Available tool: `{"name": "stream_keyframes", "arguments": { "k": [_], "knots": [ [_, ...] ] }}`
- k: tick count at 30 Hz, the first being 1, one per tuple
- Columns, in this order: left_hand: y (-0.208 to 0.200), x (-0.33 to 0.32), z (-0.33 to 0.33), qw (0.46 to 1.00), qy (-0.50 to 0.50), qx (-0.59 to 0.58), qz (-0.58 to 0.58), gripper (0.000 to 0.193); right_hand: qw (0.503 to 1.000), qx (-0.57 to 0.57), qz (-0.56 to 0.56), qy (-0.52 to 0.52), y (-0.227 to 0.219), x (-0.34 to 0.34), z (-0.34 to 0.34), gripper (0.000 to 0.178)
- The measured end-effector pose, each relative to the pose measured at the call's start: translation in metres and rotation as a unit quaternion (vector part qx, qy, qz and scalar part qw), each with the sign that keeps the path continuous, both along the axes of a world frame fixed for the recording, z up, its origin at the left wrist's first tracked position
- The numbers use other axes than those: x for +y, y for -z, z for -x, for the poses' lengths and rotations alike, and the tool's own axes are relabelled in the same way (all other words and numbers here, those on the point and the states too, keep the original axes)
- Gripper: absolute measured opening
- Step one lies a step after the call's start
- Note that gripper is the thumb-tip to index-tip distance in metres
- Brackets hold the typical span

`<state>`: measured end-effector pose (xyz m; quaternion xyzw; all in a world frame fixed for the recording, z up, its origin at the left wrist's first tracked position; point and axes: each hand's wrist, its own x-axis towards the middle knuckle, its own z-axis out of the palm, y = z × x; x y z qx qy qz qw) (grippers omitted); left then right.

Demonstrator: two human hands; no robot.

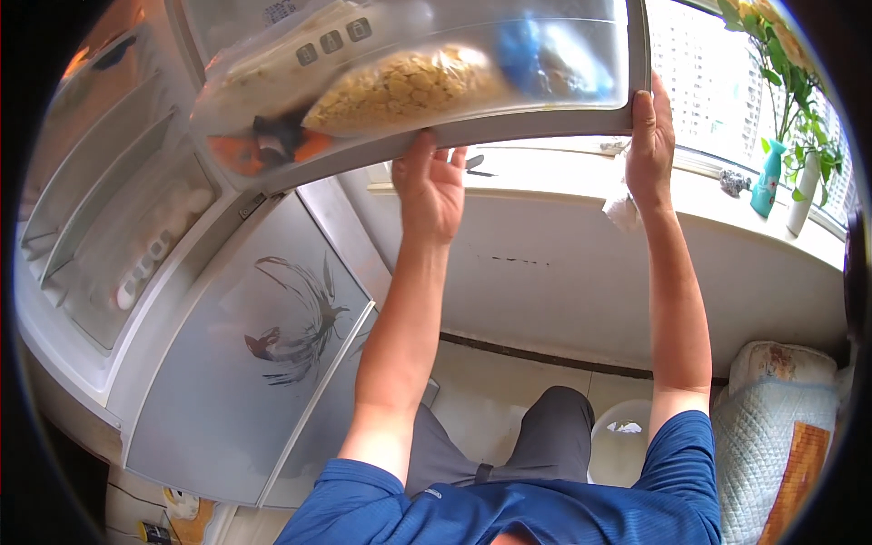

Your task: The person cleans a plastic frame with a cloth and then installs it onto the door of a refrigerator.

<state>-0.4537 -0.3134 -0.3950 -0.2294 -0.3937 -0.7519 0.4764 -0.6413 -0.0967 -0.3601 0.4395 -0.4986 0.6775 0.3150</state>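
A see-through fridge drawer (581, 113), pulled out and held up high. Inside: a clear bag of small yellow bits (409, 88) in the middle, something blue (545, 59) at one end, something orange and black (268, 141) at the other. Behind, a white window sill (708, 186) with a teal vase (768, 177), a white vase (803, 204) and a small grey thing (733, 183)
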Motion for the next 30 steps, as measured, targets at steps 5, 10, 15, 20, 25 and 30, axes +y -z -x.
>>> {"name": "stream_keyframes", "arguments": {
  "k": [5, 10, 15, 20, 25, 30],
  "knots": [
    [-0.004, 0.041, 0.043, 0.999, -0.012, 0.038, 0.037, 0.033, 0.999, 0.014, 0.016, 0.025, -0.002, 0.004, -0.013, 0.087],
    [-0.015, 0.089, 0.064, 0.997, 0.026, 0.073, -0.008, 0.044, 1.000, -0.012, -0.001, 0.011, -0.004, 0.008, -0.023, 0.087],
    [-0.015, 0.106, 0.073, 0.995, 0.044, 0.075, -0.037, 0.042, 1.000, -0.012, 0.021, 0.015, -0.001, 0.002, -0.022, 0.074],
    [-0.019, 0.124, 0.096, 0.999, -0.026, 0.008, 0.025, 0.039, 1.000, -0.006, 0.021, -0.014, 0.001, 0.009, -0.012, 0.078],
    [-0.029, 0.157, 0.105, 0.998, 0.055, 0.028, 0.017, 0.046, 0.995, -0.037, -0.026, -0.085, 0.000, 0.026, -0.027, 0.068],
    [-0.035, 0.180, 0.100, 0.995, 0.091, -0.005, -0.033, 0.029, 0.998, 0.006, -0.006, -0.055, -0.005, 0.031, -0.029, 0.068]
  ]
}}
